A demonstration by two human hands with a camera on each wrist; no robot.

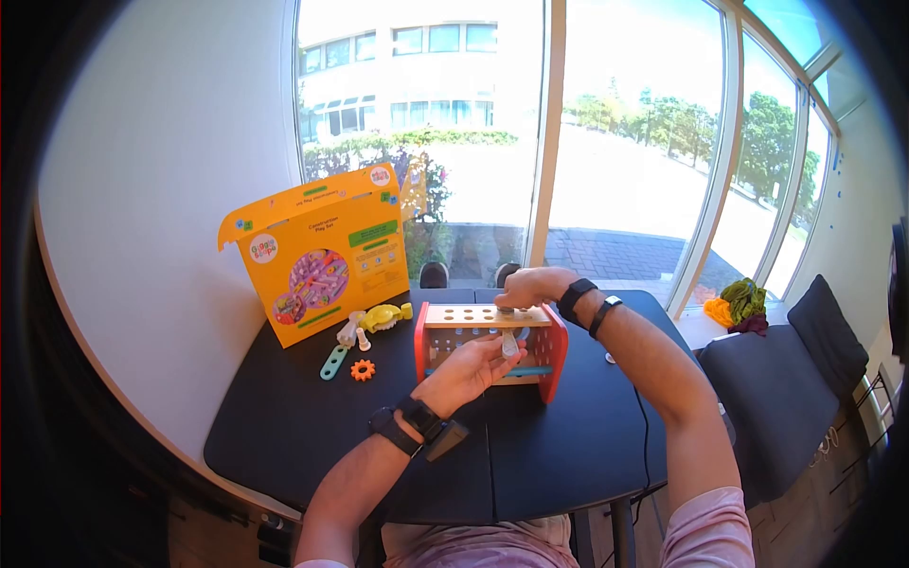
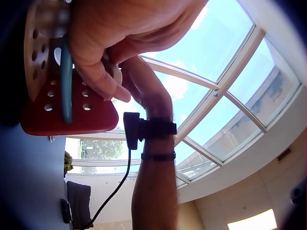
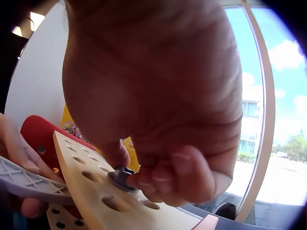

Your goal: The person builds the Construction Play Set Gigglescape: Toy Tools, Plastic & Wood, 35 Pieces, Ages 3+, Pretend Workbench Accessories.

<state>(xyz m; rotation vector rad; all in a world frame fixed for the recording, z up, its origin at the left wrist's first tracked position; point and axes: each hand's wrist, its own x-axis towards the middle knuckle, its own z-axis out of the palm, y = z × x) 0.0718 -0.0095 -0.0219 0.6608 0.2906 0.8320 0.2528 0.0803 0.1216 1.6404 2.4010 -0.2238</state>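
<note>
A toy workbench with a holed wooden top (image 1: 450, 316) and red end panels (image 1: 554, 364) stands on the table. From above, my right hand (image 1: 538, 286) pinches a dark grey piece (image 3: 123, 180) at a hole in the wooden top (image 3: 91, 191). Below the top's near edge, my left hand (image 1: 464, 372) holds a pale grey piece (image 1: 509, 343); its lattice-patterned side (image 3: 29, 179) shows in the right wrist view, against the board. In the left wrist view the fingers of my left hand (image 2: 120, 33) curl beside the teal rod (image 2: 66, 91) and red panel (image 2: 72, 115).
Left of the workbench lie a teal holed strip (image 1: 333, 363), an orange gear (image 1: 363, 370), a white peg (image 1: 364, 340) and a yellow piece (image 1: 382, 317). Behind them stands an orange box (image 1: 327, 256). A black cable (image 1: 646, 435) runs down the table's right side, near a dark chair (image 1: 772, 398).
</note>
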